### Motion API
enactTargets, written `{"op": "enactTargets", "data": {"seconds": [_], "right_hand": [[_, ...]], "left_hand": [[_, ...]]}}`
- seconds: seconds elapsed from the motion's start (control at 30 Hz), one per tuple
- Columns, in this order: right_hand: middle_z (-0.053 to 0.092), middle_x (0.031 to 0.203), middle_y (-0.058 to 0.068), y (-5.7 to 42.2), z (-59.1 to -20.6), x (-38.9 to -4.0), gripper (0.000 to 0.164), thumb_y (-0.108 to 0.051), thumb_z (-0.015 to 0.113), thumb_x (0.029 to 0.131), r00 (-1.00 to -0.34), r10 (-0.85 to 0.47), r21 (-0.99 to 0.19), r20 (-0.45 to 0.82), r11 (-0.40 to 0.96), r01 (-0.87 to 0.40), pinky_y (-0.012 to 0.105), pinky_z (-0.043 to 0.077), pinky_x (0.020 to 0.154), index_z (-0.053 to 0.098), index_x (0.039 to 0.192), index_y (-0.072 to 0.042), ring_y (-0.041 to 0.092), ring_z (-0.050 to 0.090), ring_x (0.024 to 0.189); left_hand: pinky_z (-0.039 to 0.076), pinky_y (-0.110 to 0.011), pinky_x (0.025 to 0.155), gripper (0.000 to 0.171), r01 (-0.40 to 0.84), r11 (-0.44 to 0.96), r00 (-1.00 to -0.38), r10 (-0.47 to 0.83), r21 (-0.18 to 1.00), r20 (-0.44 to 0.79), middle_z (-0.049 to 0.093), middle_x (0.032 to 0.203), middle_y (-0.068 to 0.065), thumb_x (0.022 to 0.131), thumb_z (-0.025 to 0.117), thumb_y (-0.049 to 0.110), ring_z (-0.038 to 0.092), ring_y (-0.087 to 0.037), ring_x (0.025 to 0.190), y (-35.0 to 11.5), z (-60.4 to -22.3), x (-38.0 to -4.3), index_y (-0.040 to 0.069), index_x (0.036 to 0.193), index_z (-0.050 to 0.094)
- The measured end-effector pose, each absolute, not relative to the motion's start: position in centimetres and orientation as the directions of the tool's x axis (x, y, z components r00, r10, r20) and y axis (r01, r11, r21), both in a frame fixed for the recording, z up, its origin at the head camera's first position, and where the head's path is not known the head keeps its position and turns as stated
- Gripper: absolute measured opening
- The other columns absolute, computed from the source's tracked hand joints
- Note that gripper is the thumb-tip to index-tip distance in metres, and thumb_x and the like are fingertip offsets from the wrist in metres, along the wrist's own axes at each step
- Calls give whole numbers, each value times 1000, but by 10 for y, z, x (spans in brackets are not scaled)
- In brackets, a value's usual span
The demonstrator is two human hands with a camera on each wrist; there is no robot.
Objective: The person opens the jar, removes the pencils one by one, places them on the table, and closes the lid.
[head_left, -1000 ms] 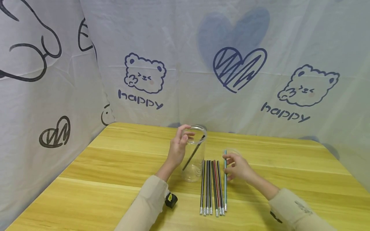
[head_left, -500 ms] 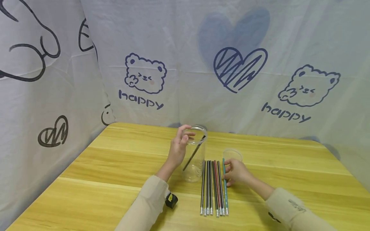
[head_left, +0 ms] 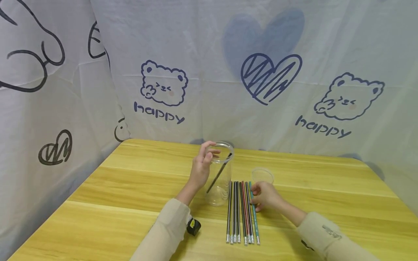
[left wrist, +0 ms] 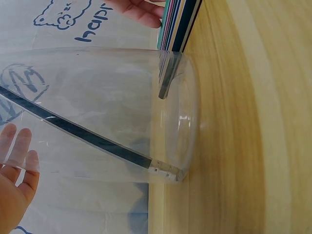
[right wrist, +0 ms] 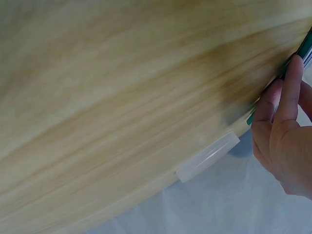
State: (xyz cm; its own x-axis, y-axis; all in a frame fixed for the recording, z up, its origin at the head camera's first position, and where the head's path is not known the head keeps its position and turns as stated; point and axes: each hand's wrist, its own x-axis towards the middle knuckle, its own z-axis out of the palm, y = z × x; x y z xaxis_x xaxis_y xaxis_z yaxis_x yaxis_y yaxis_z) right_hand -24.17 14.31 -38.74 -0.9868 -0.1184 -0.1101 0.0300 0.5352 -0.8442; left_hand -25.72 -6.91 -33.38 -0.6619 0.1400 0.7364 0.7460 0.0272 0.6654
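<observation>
My left hand point(head_left: 200, 168) grips the upper part of a clear plastic jar point(head_left: 225, 199) that stands upright on the table. One dark pencil point(head_left: 217, 175) leans inside it; the left wrist view puts this pencil's metal eraser end point(left wrist: 165, 170) at the jar's bottom. Right of the jar, several pencils point(head_left: 237, 214), mostly dark with a red one among them, lie side by side, eraser ends toward me. Along their right edge my right hand point(head_left: 266, 195) pinches a teal pencil point(head_left: 255, 223) near its far end. In the right wrist view, the fingers partly hide this pencil point(right wrist: 250, 118).
A clear round lid point(head_left: 262, 169) lies on the wooden table point(head_left: 130, 203) just beyond my right hand. Behind the table hangs a white printed cloth point(head_left: 209, 119), and another point(head_left: 88, 108) hangs at the left. A black strap piece point(head_left: 193, 227) sits at my left sleeve.
My right hand has moved nearer and leftward with the teal pencil, whose far end now lies close against the row. The lid is less covered. My left hand and the jar have stayed put.
</observation>
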Motion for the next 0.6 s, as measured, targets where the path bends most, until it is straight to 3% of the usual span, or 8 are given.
{"op": "enactTargets", "data": {"seconds": [0.37, 0.6], "right_hand": [[50, 89, 19, 144, -388, -242, 37, 19, 62, 69, -987, -121, -834, -103, 551, 20, 31, 51, 48, 49, 103, 18, 22, 55, 56], [52, 83, 15, 145, -385, -244, 35, 12, 62, 74, -989, -122, -833, -82, 554, 1, 32, 51, 47, 48, 106, 17, 20, 55, 55]], "left_hand": [[44, -56, 69, 75, 752, 12, -653, 143, 659, 744, 56, 95, -34, 87, 28, 62, 54, -45, 82, -69, -334, -257, -9, 112, 38], [44, -55, 68, 76, 751, 19, -656, 137, 660, 742, 57, 95, -33, 86, 28, 63, 54, -44, 82, -69, -334, -257, -8, 112, 39]]}}
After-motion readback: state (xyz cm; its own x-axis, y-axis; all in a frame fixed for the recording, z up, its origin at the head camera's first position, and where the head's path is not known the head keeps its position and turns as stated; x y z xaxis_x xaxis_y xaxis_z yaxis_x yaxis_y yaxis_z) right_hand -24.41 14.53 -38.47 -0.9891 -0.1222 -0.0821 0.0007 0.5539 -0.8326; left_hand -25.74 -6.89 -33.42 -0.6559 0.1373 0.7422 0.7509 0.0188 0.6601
